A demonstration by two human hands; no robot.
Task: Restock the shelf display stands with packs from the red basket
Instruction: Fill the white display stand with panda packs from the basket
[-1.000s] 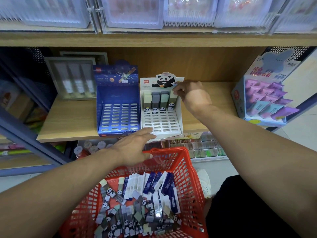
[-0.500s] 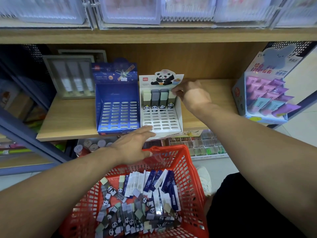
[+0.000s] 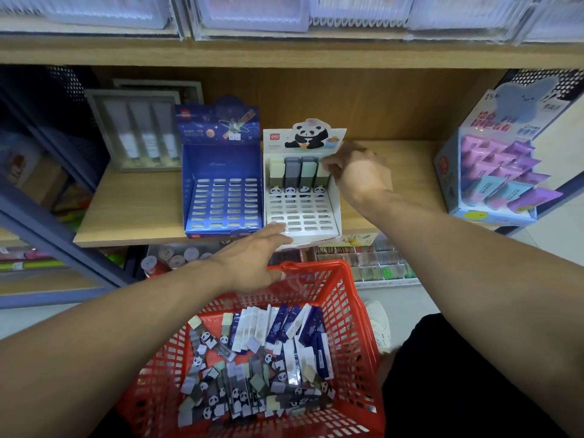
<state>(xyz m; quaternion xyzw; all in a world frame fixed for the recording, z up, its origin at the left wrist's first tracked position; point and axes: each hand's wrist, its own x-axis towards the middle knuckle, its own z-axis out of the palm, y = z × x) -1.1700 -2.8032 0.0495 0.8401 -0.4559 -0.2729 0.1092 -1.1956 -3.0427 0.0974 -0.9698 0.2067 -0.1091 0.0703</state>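
At the white panda stand (image 3: pixel 303 213), your right hand (image 3: pixel 357 175) pinches the rightmost pack (image 3: pixel 322 172) in the back row, beside three packs already standing there; your left hand (image 3: pixel 252 260) lies flat and relaxed, fingertips touching the stand's front edge, grasping nothing; left of the stand sits the blue stand (image 3: pixel 222 197); below the stand, the red basket (image 3: pixel 357 327) holds loose packs (image 3: pixel 252 371)

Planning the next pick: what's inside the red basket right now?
The red basket holds a loose heap of panda packs toward the near side and blue-and-white packs toward the far side. Whatever lies beneath the top layer, and the basket floor, is covered.
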